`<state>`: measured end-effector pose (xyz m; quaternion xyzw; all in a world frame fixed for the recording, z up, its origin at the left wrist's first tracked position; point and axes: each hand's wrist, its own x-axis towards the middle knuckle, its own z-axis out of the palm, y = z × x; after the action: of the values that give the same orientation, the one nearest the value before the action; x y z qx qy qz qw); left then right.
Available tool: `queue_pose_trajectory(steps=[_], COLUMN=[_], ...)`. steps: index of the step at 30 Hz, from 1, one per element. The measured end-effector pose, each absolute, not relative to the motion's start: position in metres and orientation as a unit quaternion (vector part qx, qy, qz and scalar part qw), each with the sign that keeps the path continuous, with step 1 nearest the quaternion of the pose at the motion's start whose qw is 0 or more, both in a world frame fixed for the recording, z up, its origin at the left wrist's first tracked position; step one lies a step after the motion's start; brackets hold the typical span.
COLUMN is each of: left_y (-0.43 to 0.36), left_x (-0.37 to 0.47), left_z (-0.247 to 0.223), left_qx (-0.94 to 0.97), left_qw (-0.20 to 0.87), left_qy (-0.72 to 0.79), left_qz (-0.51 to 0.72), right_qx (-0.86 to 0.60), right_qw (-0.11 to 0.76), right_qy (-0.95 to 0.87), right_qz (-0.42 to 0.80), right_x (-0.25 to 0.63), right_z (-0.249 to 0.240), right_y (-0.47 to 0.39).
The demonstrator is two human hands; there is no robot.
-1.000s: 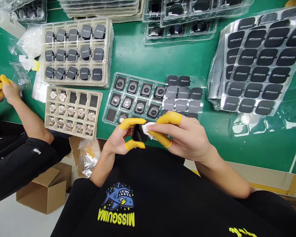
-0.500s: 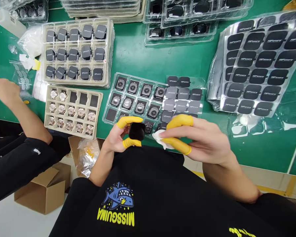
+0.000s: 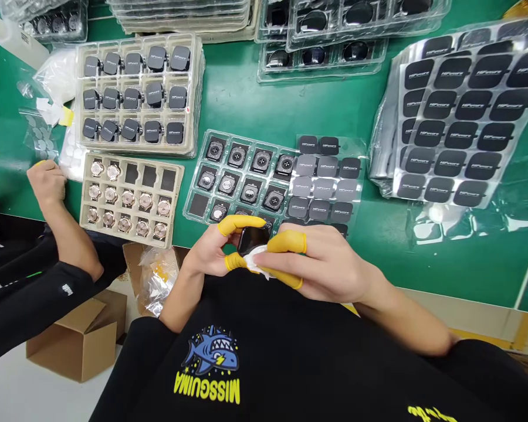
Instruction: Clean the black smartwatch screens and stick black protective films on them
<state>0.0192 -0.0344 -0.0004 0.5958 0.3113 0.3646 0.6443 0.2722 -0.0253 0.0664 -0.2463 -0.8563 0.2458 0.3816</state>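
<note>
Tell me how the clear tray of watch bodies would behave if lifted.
The clear tray would probably flex a little, looking like thin moulded plastic. The watch bodies sit in open pockets, so tilting might spill them. The label sheet overlaps its right side and may drag along.

Left hand (image 3: 215, 249): at near centre, thumb and a finger in yellow finger cots, curled toward each other. Right hand (image 3: 330, 258): just right of it, yellow-cotted digits pinched together, pointing left. Forearms: bare, angled inward from black sleeves, left and right.
</note>
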Motion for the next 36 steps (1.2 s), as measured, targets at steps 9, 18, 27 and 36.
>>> queue_pose_trajectory(steps=[9,18,27,36], left_y=[-0.032,-0.033,-0.016,0.007], left_x=[0.027,0.02,0.025,0.045], left_z=[-0.012,-0.01,-0.024,-0.017], left_qx=[0.608,0.518,0.546,0.56], left_qw=[0.63,0.668,0.614,0.6], left_qy=[0.277,0.29,0.303,0.332], left_qz=[0.397,0.45,0.483,0.465], right_qx=[-0.338,-0.542,-0.846,-0.79], right_qw=[0.352,0.306,0.252,0.347], right_qy=[-0.867,-0.779,-0.47,-0.501], right_qz=[0.099,0.073,0.012,0.072], right_x=[0.253,0.329,0.435,0.373], right_z=[0.066,0.015,-0.031,-0.03], right_y=[-0.021,-0.049,-0.107,-0.055])
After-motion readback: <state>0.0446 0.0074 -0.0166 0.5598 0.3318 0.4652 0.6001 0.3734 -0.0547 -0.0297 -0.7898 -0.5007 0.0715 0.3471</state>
